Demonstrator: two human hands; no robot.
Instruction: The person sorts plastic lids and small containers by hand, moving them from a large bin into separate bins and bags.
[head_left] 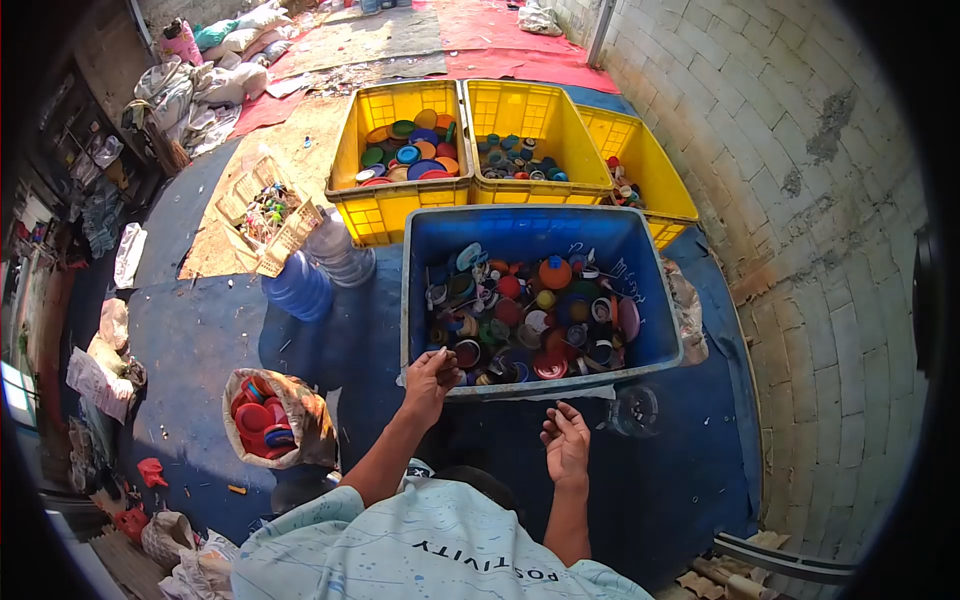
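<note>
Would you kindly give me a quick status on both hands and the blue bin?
Left hand at the near rim of the blue bin, fingers pinched over the mixed caps. Right hand open, palm up, outside the bin. Nothing blocking.

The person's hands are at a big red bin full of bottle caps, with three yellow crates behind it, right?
Not quite. The head view shows the bin is blue, not red. The left hand and right hand are at it, bottle caps fill it, and three yellow crates stand behind.

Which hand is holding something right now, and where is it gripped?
The left hand pinches something small and dark at the blue bin rim; what it is cannot be told. The right hand looks empty.
</note>
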